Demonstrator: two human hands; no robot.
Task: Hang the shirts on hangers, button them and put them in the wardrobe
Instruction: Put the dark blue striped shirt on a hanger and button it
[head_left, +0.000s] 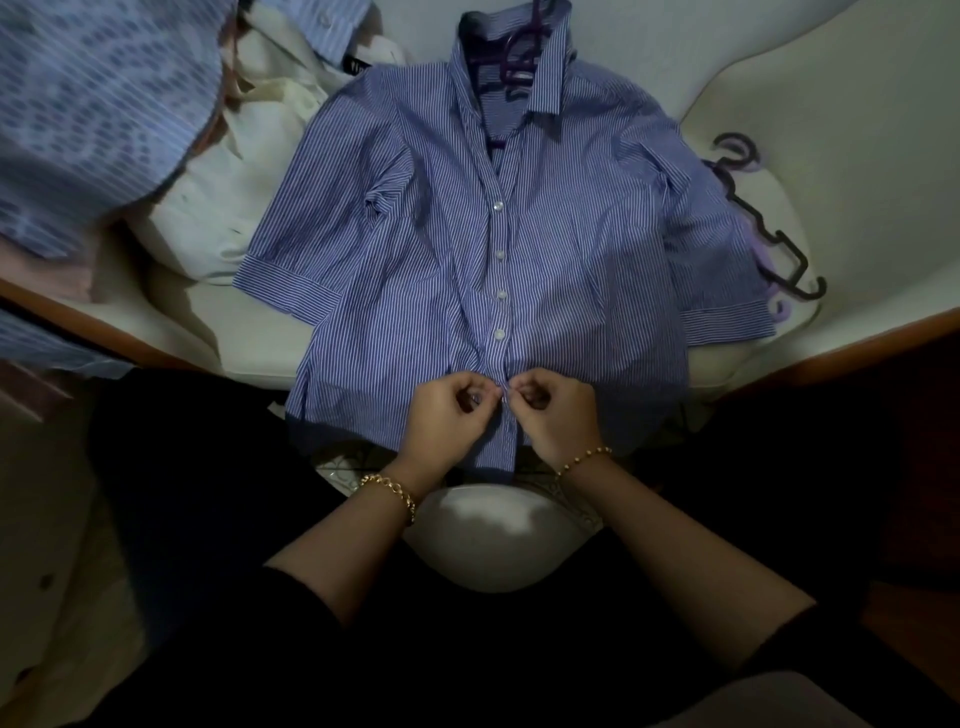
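Closest to you are your bare forearms, coming out of black sleeves (291, 597), with a gold chain bracelet (395, 491) on the left wrist and a gold beaded bracelet (584, 460) on the right. Both hands are down at the bottom of the shirt front, knuckles facing each other. Your left hand (447, 410) pinches one edge of the front opening and your right hand (558, 415) pinches the other, fingers curled tight. Whatever sits between the fingertips is too small to make out.

That's the blue-and-white striped short-sleeved shirt (571, 260), lying flat and face up on the white bed (857, 130), with its hem hanging over the near edge toward you. Above your hands, four small white buttons (500, 254) run up the front, all fastened. The collar lies open at the far end, and a purple plastic hanger (514, 67) shows inside it, hook pointing away from you.

By the shirt's right sleeve there's a loose bunch of dark and lilac plastic hangers (774, 239) on the bed. On the left, a crumpled cream shirt (234, 171) lies just beside the striped sleeve, with pale blue patterned cloth (93, 104) heaped beyond it.
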